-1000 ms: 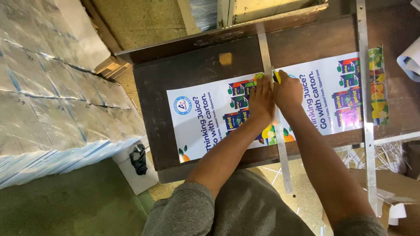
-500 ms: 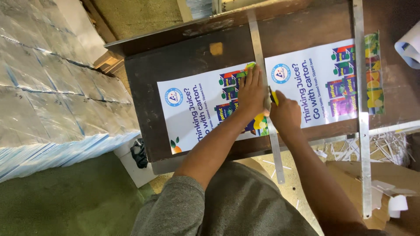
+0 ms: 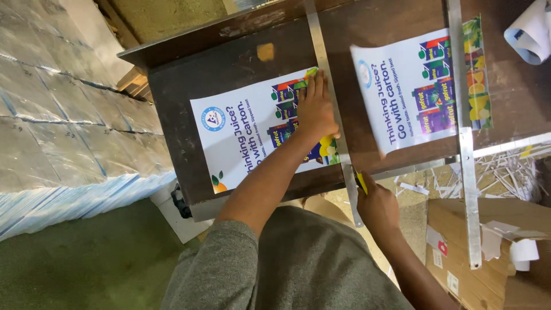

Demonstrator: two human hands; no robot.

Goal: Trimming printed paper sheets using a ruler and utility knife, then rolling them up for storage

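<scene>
Dark table [image 3: 229, 74], right poster [image 3: 413, 92] now separated (cut through), right hand [image 3: 376, 206] withdrawn.

Left hand [image 3: 317, 109] covers part of the left poster's [image 3: 247, 129] carton pictures. Yellow cutter [image 3: 361, 182] mostly buried in right hand [image 3: 376, 204]; blade unseen. Paper roll [image 3: 531, 28] cut by frame edge. Worktop [image 3: 229, 69] far side out of frame.

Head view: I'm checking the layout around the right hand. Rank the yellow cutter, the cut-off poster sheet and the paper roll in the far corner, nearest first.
From the right hand:
1. Yellow cutter, in its grip at the table's near edge.
2. Cut-off poster sheet, on the table beyond it, right of the ruler.
3. Paper roll, far right corner.
</scene>
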